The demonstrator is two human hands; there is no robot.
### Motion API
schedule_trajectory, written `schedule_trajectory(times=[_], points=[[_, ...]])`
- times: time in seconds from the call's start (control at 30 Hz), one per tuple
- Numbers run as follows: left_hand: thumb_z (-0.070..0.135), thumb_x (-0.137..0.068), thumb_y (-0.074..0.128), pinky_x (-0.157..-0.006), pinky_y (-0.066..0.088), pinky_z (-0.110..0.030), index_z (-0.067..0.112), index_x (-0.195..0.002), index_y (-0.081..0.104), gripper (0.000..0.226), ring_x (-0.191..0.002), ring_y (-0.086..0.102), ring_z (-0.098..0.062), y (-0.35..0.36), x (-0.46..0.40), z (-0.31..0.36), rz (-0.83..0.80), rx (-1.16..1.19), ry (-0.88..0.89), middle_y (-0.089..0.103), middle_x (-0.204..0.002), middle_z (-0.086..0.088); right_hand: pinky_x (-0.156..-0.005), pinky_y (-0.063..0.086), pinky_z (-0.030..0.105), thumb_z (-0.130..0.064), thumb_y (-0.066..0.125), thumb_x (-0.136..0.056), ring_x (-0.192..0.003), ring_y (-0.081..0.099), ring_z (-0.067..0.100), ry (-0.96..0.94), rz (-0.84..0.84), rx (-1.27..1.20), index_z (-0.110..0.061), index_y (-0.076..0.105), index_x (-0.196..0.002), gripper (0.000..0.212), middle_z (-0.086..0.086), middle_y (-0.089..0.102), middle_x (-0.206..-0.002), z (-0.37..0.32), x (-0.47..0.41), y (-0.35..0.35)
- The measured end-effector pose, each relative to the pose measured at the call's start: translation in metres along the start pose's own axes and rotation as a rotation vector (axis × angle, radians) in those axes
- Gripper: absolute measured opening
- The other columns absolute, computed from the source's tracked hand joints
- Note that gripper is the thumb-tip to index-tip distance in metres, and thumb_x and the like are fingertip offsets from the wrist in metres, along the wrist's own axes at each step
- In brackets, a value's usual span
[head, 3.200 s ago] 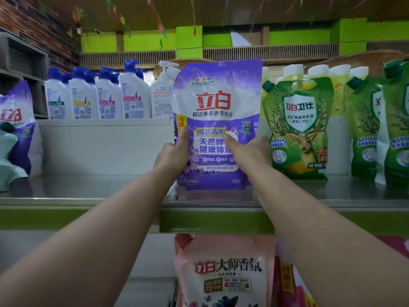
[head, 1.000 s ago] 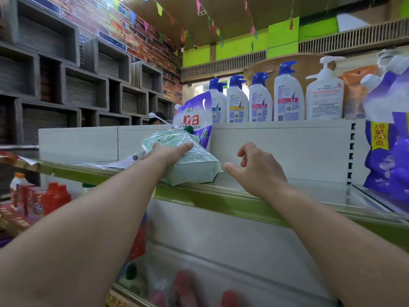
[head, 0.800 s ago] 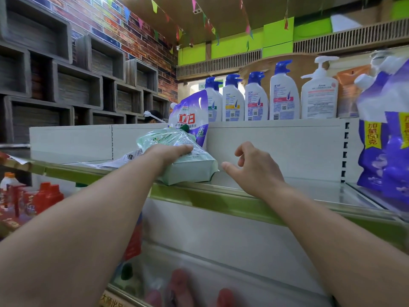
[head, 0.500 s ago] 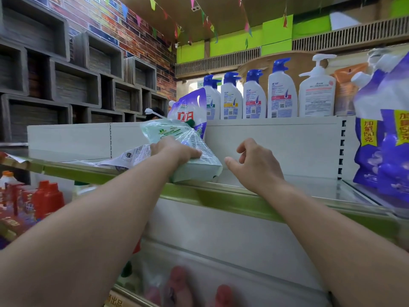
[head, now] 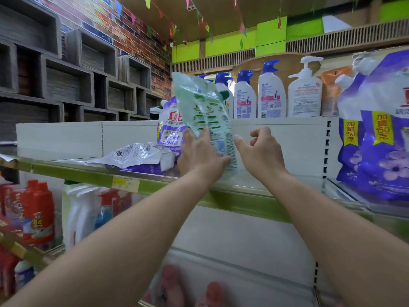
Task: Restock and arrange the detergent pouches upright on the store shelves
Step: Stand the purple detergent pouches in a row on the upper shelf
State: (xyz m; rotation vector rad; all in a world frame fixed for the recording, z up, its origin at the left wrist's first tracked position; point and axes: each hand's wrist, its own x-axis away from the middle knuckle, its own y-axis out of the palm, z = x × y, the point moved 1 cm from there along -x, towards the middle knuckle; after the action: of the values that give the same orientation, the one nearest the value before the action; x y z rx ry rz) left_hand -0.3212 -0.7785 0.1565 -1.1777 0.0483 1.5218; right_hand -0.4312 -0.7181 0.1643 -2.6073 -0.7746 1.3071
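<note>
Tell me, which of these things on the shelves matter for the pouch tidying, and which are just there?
Job: green pouch in left hand; right hand; fallen pouch; purple pouches; shelf.
Just there: shampoo bottles; red bottles; bunting.

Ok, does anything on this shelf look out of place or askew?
Yes. A purple-and-white detergent pouch lies flat on the metal shelf instead of standing, and the pale green pouch the left hand holds is tilted.

Two bare forearms, sleeveless within view; left hand [head: 200, 156] and right hand [head: 261, 151] without gloves, rings or watches.
</note>
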Motion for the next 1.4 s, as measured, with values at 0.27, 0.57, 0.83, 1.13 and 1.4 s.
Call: schedule_trajectory(times=[0.27,0.57,0.83,1.13,1.4], points=[[0.037,-0.089,0.059,-0.096,0.040,-0.040,0.035,-0.148,0.020,0.071,-0.131,0.037,-0.028,0.021,0.030,0.049,-0.062,0.034,0.184,0.008,-0.152,-0.001,-0.099,0.044,0.036,-0.054,0.054,-0.086,-0.117,0.050,0.021,0.037,0.040,-0.135,-0.015,0.038,-0.136,0.066,0.005,0.048,-0.132,0.004,-0.004,-0.018],[0.034,-0.088,0.061,-0.096,0.044,-0.038,0.031,-0.135,0.050,0.048,-0.128,0.044,-0.022,0.034,0.048,0.080,-0.110,0.102,0.317,0.016,-0.157,0.004,-0.088,0.045,0.032,-0.061,0.068,-0.073,-0.102,0.050,0.014,0.205,-0.079,-0.364,-0.015,0.029,-0.141,0.090,-0.007,0.048,-0.108,0.016,-0.015,-0.046],[0.018,-0.080,0.063,-0.075,0.050,-0.032,0.010,-0.074,0.068,0.012,-0.093,0.060,-0.022,0.033,0.054,0.077,-0.047,0.459,0.346,0.063,-0.116,0.003,-0.089,0.051,0.036,-0.045,0.071,-0.076,-0.098,0.062,0.021,0.248,-0.027,-0.349,-0.013,0.045,-0.130,0.068,0.000,0.061,-0.109,0.025,-0.026,-0.046],[0.022,-0.086,0.054,-0.067,0.050,-0.034,0.015,-0.081,0.062,0.011,-0.074,0.057,-0.015,0.032,0.034,0.076,-0.046,0.706,0.088,0.060,-0.073,0.003,-0.081,0.051,0.037,-0.031,0.047,-0.098,-0.090,0.060,0.021,0.175,0.013,-0.365,-0.025,0.060,-0.101,0.014,-0.001,0.064,-0.093,0.038,-0.027,-0.054],[0.035,-0.084,0.057,-0.083,0.052,-0.039,0.021,-0.098,0.054,0.019,-0.091,0.055,-0.017,0.039,0.009,0.079,0.065,0.684,0.045,0.055,-0.105,-0.003,-0.059,0.056,0.028,-0.022,0.053,-0.096,-0.070,0.067,0.016,0.211,-0.009,-0.617,-0.019,0.061,-0.092,0.009,0.001,0.068,-0.083,0.048,-0.027,-0.073]])
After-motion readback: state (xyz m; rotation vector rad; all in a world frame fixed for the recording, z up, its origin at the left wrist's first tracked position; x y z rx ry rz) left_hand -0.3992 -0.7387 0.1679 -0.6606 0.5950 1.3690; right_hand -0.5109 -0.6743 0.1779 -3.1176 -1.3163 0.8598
